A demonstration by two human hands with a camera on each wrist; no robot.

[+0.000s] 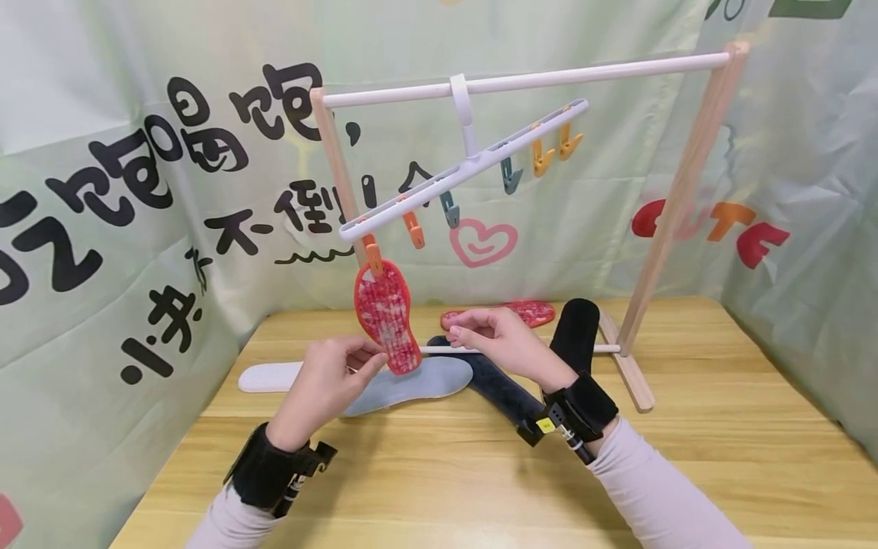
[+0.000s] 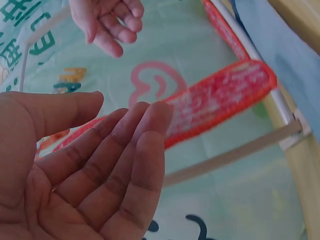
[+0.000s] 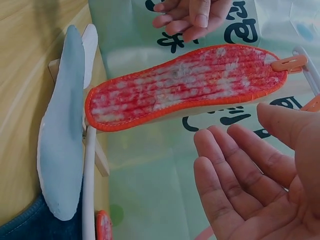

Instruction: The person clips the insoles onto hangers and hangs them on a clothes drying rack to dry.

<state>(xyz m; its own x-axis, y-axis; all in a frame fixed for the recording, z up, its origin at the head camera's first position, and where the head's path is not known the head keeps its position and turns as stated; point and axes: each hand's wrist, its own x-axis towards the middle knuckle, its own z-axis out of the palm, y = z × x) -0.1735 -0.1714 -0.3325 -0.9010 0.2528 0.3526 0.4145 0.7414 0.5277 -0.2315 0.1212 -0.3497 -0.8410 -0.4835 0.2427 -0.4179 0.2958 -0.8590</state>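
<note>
A red-and-white insole (image 1: 386,314) with an orange edge hangs from an orange clip (image 1: 373,258) at the low left end of a white clip hanger (image 1: 473,158). The left hand (image 1: 334,381) is beside the insole's lower end, its fingers loosely bent and holding nothing. In the left wrist view, that hand's palm (image 2: 100,172) overlaps part of the insole. To the right, the right hand (image 1: 504,339) is in the air with relaxed fingers, also holding nothing. The right wrist view shows its fingers (image 3: 235,172) spread a little, apart from the insole (image 3: 185,85).
The hanger tilts on the rack's white bar (image 1: 590,74), its other clips bare. On the wooden table (image 1: 439,488) lie a light blue insole (image 1: 418,381), a white one (image 1: 267,377), a dark blue one (image 1: 497,385), a black one (image 1: 576,328) and another red one (image 1: 535,311).
</note>
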